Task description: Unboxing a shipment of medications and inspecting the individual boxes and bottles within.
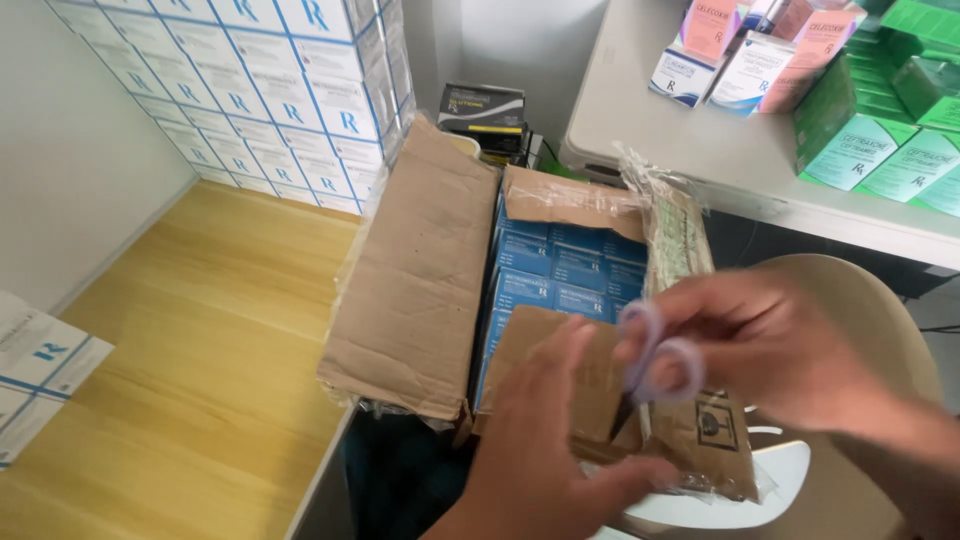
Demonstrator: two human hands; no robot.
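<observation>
An open brown cardboard carton (420, 280) stands between a wooden table and a chair, its flaps folded out. Several small blue boxes (560, 270) are packed inside it. My right hand (770, 345) grips a pair of scissors with pale lilac handles (655, 360), the blades pointing down at the near flap (590, 385). My left hand (545, 450) presses on that near flap, thumb along its lower edge. Clear plastic wrap (675, 235) hangs torn along the carton's right side.
A stack of white boxes with blue lines (270, 90) stands at the back of the wooden table (190, 350). A grey table (720, 140) at upper right carries green, pink and white boxes. A beige chair (870, 320) sits under my right arm.
</observation>
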